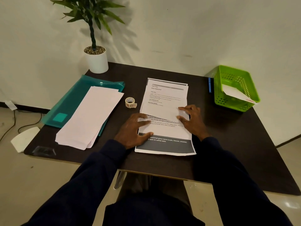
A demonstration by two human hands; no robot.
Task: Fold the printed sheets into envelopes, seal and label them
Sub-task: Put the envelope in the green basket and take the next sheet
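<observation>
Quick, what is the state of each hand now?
Left hand: open, pressing flat on the printed sheet.
Right hand: open, fingers resting on the same sheet.

Your clothing and uncovered parts, as listed:

1. Left sleeve [97, 168]: long, dark navy, plain cloth with no print or marking, loose, with soft folds; the cuff closes at your wrist.
2. Right sleeve [228, 168]: matching dark navy, same plain cloth and cuff.
3. Left hand [133, 128]: bare beyond the cuff, fingers [144, 122] uncovered.
4. Right hand [192, 121]: bare likewise.
5. Lap garment [146, 211]: dark cloth, close in tone to your sleeves; detail lost in shadow.
</observation>
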